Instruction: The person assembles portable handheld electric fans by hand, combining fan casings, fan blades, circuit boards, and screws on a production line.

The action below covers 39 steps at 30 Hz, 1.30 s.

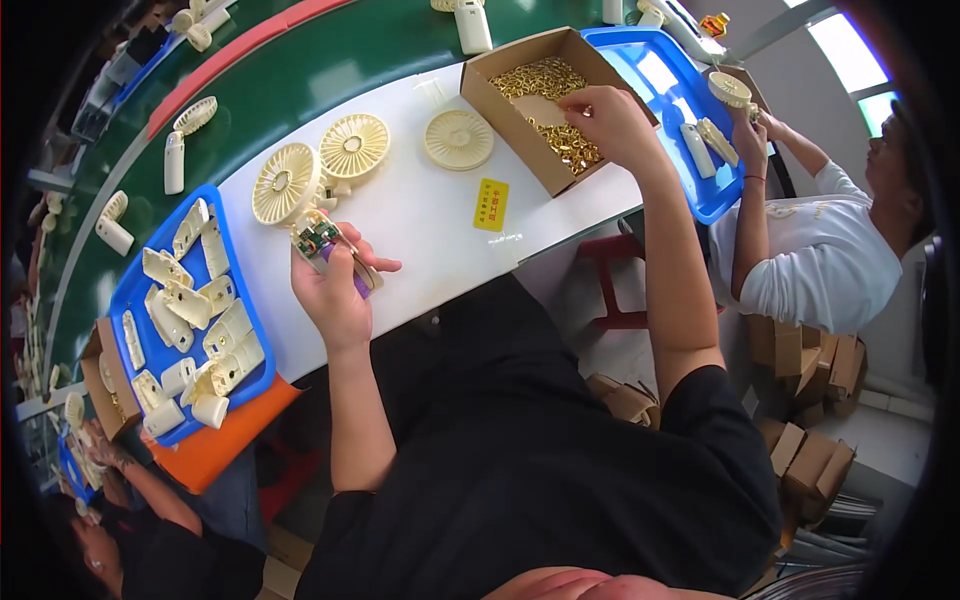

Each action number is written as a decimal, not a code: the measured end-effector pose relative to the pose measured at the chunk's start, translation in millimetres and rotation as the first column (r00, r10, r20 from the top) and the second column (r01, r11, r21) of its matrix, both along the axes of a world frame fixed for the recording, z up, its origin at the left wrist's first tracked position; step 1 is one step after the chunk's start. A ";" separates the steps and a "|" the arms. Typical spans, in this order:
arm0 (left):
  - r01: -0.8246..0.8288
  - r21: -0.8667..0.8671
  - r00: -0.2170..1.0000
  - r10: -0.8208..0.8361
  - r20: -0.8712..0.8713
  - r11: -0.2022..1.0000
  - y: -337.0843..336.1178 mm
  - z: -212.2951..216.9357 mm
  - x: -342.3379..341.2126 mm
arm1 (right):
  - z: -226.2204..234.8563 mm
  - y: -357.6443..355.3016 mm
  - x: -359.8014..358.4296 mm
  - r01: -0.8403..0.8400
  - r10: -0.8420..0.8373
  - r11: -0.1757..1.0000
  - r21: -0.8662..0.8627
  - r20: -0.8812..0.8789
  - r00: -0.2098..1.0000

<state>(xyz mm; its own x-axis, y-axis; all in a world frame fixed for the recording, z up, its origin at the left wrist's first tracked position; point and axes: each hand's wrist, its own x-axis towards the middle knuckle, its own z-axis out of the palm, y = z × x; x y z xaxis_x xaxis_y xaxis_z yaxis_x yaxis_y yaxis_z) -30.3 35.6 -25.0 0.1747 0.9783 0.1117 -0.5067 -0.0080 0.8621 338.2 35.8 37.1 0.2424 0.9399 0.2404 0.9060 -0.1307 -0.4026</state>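
Head view: person in a black shirt at a white bench (pixel 420 215) set against a green conveyor belt (pixel 300 80). Left hand (pixel 335 285) over the bench's near edge, grip pinching a cream handheld fan (pixel 300 205) by its open handle, green circuit board (pixel 318 236) exposed; the round fan head points toward the belt. Right hand (pixel 610 120) reaches into a cardboard box (pixel 500 100) at the bench's far right corner, fingers curled down among small gold metal parts (pixel 545 80); whether that grip pinches a part, cannot tell. Two more round fan grilles (pixel 355 145) (pixel 458 138) lie flat on the bench between fan and box. Yellow card (pixel 491 204) lies near the bench's near edge, apart from both hands. Blue tray (pixel 140 290) of cream plastic handle shells at the bench's left end. Second blue tray (pixel 650 70) just beyond the box, where another person in a white shirt (pixel 820 270) handles a fan.
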 end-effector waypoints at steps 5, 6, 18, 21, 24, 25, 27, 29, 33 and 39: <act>0.019 -0.020 1.000 -0.019 0.010 1.000 -7.9 -4.7 10.1 | -11.6 33.9 -13.3 -0.195 0.220 0.944 -0.268 0.068 0.973; 0.032 -0.036 0.999 -0.032 0.013 0.999 -8.3 -6.0 13.4 | -12.6 37.2 -12.0 -0.200 0.226 0.942 -0.269 0.068 0.972; 0.077 -0.149 0.997 -0.078 -0.006 0.986 -7.9 0.8 18.7 | 10.5 36.9 -7.8 -0.073 0.040 0.996 -0.047 -0.499 0.866; 0.089 -0.161 0.996 -0.091 -0.002 0.983 -2.9 2.3 21.5 | 41.5 33.1 -37.3 -0.133 0.124 0.991 0.021 -0.512 0.850; 0.071 -0.169 0.997 -0.076 -0.025 0.983 -8.6 1.5 17.9 | 53.6 25.9 -99.6 -0.321 0.294 0.947 0.023 -0.466 0.835; 0.048 -0.172 0.997 -0.057 -0.046 0.984 -10.9 0.7 15.4 | 51.3 24.4 -124.8 -0.392 0.309 0.916 -0.081 -0.479 0.822; 0.044 -0.170 0.997 -0.054 -0.055 0.984 -11.9 2.1 17.7 | 29.3 20.5 -149.6 -0.600 0.517 0.791 -0.117 -0.397 0.759; 0.047 -0.174 0.996 -0.059 -0.064 0.984 -11.9 3.8 17.6 | 19.1 13.2 -172.1 -0.591 0.457 0.793 -0.147 -0.499 0.737; 0.045 -0.171 0.992 -0.064 -0.108 0.984 -14.0 4.7 18.3 | 7.6 1.1 -191.9 -0.476 0.284 0.873 -0.110 -0.677 0.679; -0.018 -0.125 0.985 -0.004 -0.170 0.992 -14.2 2.6 20.8 | -12.9 -8.7 -208.4 -0.297 0.166 0.955 0.001 -0.832 0.530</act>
<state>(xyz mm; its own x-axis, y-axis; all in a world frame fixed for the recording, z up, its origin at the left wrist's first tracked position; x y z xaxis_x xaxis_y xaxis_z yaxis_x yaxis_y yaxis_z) -9.5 21.5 -22.4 0.1735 0.9839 -0.0425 -0.3534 0.1025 0.9298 129.8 27.2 24.2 0.0406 0.9969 -0.0669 0.1990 -0.0737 -0.9772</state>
